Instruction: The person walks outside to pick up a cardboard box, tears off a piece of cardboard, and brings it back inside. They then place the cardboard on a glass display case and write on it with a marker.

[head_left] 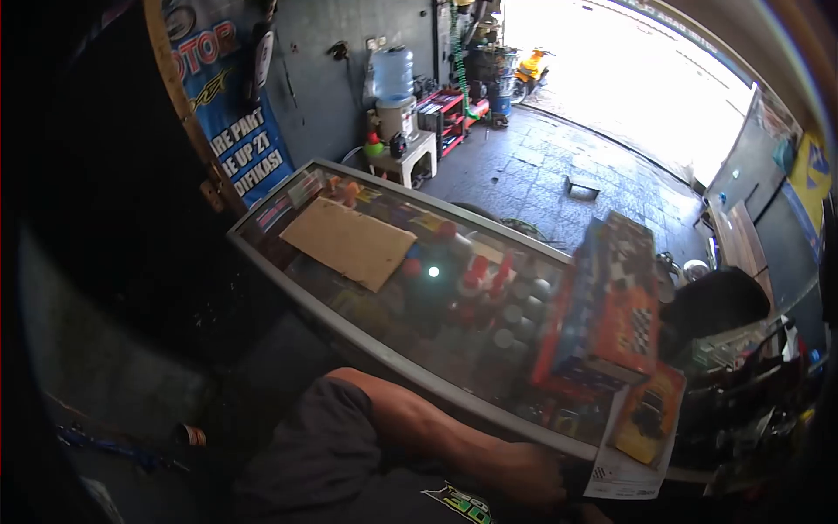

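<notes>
My left hand (534, 476) is at the end of my bare forearm, reaching across my body to the right, low beside the front edge of the glass display counter (393, 358). Its fingers are dark and blurred, so what they hold, if anything, does not show. A small patch of skin at the bottom edge may be my right hand (595, 514); its fingers are out of sight. Close by, a white printed sheet (624, 476) hangs over the counter edge, under a yellow-orange packet (650, 415). Red and blue printed boxes (611, 306) stand stacked on the glass.
A flat cardboard piece (349, 240) lies on the counter; bottles and jars show through the glass. Beyond are a water dispenser (394, 96) on a white stool (410, 162), a red tool cart (443, 122) and a low stand (583, 186) on the tiled floor. Dark clutter (742, 375) crowds the right.
</notes>
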`<state>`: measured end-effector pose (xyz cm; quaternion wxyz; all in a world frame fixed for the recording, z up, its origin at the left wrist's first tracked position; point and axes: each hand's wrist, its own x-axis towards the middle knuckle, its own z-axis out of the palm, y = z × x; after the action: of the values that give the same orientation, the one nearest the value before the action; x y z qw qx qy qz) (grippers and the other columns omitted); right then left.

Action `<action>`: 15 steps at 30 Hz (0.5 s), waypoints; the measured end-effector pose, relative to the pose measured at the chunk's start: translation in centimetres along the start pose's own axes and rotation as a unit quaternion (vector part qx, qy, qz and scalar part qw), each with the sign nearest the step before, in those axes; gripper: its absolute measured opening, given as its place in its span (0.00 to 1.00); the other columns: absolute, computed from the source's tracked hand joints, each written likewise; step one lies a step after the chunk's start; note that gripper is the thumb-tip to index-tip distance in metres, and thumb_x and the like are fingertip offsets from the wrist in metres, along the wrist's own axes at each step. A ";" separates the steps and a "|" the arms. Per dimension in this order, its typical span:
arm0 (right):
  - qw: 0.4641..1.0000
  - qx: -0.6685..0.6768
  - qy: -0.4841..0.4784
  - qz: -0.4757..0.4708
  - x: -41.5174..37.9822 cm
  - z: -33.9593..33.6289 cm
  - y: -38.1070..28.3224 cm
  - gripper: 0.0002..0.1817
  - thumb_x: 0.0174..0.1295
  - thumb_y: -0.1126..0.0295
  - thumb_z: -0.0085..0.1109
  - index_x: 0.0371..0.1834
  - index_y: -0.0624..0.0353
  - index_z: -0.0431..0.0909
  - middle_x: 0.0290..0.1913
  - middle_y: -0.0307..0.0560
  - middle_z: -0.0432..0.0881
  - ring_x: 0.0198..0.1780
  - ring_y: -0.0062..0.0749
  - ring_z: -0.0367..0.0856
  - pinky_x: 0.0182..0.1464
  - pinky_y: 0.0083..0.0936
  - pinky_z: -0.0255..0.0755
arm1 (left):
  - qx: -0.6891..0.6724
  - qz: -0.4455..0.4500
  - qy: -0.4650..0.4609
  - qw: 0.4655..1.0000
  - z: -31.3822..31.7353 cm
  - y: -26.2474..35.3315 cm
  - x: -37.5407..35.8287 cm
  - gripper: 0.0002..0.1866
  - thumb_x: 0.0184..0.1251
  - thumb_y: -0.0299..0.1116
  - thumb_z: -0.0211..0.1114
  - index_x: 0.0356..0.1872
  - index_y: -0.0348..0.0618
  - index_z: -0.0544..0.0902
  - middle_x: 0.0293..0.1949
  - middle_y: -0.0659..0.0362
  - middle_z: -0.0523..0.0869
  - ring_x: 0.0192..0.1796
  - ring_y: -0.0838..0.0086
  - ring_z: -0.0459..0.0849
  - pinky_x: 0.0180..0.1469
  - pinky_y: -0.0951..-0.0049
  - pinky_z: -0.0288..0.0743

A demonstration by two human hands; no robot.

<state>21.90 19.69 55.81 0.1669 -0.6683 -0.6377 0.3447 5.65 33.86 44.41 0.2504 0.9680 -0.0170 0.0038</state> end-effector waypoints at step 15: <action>0.885 0.378 0.245 -0.123 20.9 28.0 -21.4 0.12 0.71 0.67 0.57 0.47 0.66 0.77 0.42 0.48 0.80 0.41 0.29 0.78 0.45 0.30 0.74 | -0.265 -0.133 0.262 0.918 -4.7 -9.2 -38.2 0.14 0.79 0.40 0.60 0.39 0.38 0.73 0.25 0.45 0.78 0.31 0.42 0.81 0.31 0.51 0.73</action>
<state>-13.75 36.62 45.04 0.5984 -0.5341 -0.4750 0.3619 -32.17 45.39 43.49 0.4916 0.8237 0.1777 0.2196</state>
